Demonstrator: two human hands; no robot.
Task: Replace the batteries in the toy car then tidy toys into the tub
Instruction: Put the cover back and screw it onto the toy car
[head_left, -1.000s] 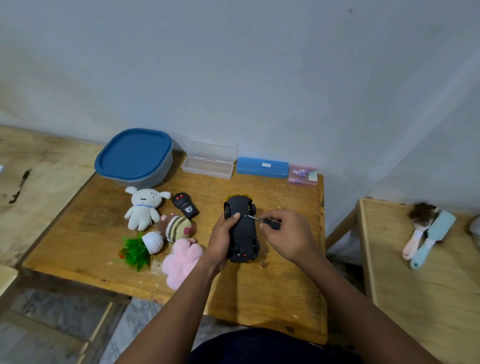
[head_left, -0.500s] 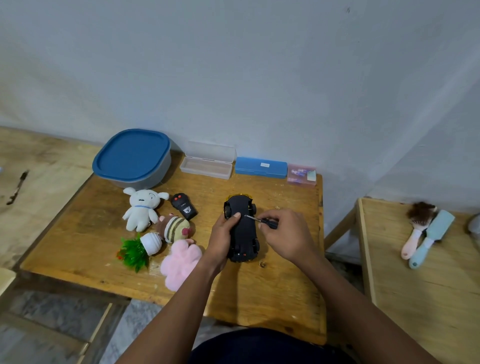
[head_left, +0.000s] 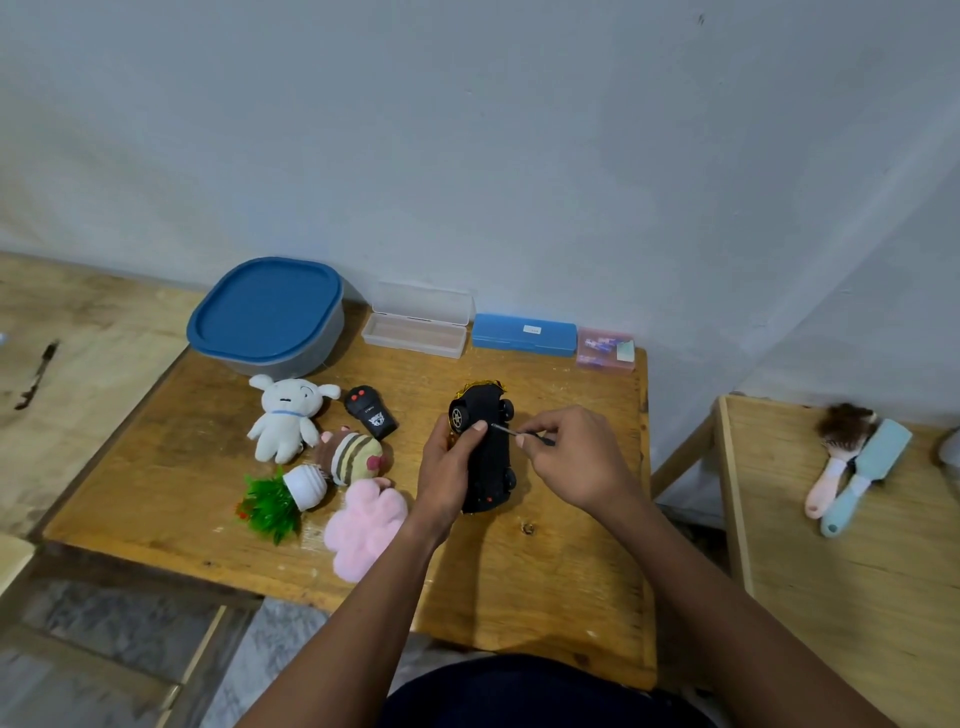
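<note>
The toy car (head_left: 493, 462) is tipped up now, gripped by the left hand (head_left: 447, 473); screwdriver (head_left: 506, 430) is pinched by the right hand (head_left: 576, 457), so unscrewing's probably ongoing.

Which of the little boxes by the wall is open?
The clear box, left of the blue box and the pink box. Its lid stands up at the back; the other two are closed.

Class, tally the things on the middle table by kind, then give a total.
Plush toys: 3 (white plush, striped plush, pink plush)
Containers: 4 (tub, clear case, blue case, pink box)
Toy car: 1
Remote: 1
Potted plant: 1
Screwdriver: 1
Total: 11
</note>
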